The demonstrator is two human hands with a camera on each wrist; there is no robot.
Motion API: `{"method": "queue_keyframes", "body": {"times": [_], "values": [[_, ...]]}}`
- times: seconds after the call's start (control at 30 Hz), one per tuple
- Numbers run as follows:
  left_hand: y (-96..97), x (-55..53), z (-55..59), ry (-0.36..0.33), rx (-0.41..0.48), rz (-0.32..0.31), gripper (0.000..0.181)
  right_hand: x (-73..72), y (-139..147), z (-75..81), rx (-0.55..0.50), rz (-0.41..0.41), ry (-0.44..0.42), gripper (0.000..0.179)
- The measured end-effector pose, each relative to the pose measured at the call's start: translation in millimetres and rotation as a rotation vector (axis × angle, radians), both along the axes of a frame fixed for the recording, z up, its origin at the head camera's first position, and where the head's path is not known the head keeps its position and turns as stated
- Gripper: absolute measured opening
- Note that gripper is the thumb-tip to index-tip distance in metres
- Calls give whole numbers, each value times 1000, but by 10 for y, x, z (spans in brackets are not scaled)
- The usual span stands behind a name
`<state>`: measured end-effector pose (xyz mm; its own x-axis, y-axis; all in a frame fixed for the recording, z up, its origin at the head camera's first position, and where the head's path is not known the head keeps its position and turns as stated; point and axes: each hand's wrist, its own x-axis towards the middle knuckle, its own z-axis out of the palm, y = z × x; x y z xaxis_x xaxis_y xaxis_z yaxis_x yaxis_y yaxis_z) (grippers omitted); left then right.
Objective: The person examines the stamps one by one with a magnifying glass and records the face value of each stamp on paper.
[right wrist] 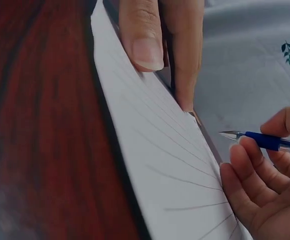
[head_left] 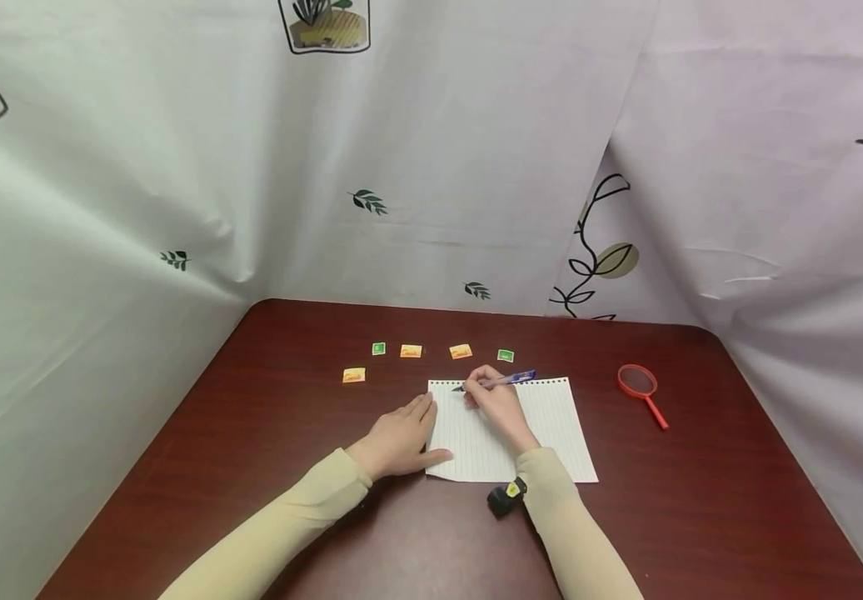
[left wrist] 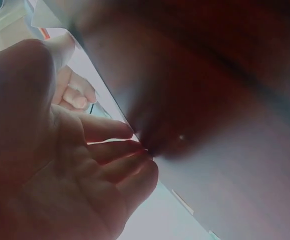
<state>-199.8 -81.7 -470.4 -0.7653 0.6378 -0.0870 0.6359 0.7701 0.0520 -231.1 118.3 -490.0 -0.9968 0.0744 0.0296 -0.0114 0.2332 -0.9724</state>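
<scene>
A sheet of lined paper (head_left: pixel 551 425) with punched holes along its top edge lies on the dark red table. My left hand (head_left: pixel 401 437) rests at its left edge, fingers straight, with the thumb on the sheet. In the right wrist view the left thumb (right wrist: pixel 147 52) touches the paper. My right hand (head_left: pixel 497 407) pinches a blue pen (head_left: pixel 514 378) near its tip, over the upper left of the sheet. The pen's metal tip (right wrist: pixel 229 135) shows in the right wrist view; whether it meets the paper I cannot tell. No writing is visible on the sheet.
Beyond the paper lie several small cards: orange ones such as the card (head_left: pixel 354 375) and green ones such as the card (head_left: pixel 506 355). A red magnifying glass (head_left: pixel 637 381) is at the right. White patterned cloth (head_left: pixel 431 167) hangs behind the table (head_left: pixel 266 417).
</scene>
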Motion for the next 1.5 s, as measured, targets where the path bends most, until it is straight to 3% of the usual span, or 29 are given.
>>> {"method": "queue_keyframes", "body": {"times": [0.53,1.1,1.33,1.5], "values": [[17,-9,27,-9,-25,2,95,-20,134,12,76,-81,-2,9],[-7,39,29,-25,-21,-3,92,-25,50,19,155,-14,10,24],[-11,40,31,-25,-9,-10,92,-37,-18,27,202,82,52,20],[-15,37,21,-28,-9,-4,92,-38,-47,24,234,84,50,19]]}}
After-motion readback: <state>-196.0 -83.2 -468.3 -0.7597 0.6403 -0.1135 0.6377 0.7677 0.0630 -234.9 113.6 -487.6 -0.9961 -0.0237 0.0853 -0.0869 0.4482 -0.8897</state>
